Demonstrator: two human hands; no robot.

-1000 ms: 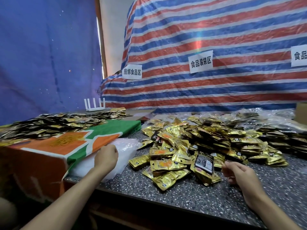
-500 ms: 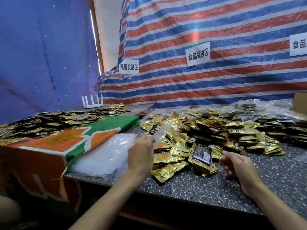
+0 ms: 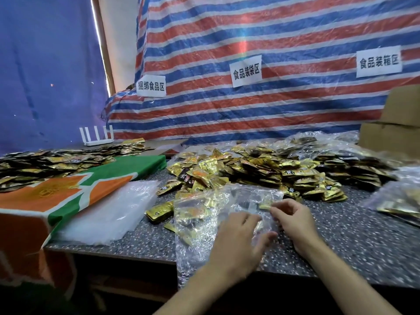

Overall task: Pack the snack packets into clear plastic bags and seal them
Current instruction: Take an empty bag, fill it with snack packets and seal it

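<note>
The clear plastic bag (image 3: 200,214) lies draped over the near side of the snack packet pile (image 3: 261,171), trailing toward you. Your right hand (image 3: 293,221) pinches the bag's upper edge just in front of the pile. Your left hand (image 3: 241,237) lies on the bag beside the right hand, and blur hides whether it grips. The stack of spare bags (image 3: 109,212) lies left of the pile.

Shiny gold foil snack packets (image 3: 261,169) lie heaped mid-surface on the speckled table (image 3: 363,246); a crinkled clear plastic bag (image 3: 200,226) overhangs its near edge.

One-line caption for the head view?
Left hand and right hand hold a clear bag before piled gold snack packets.
</note>
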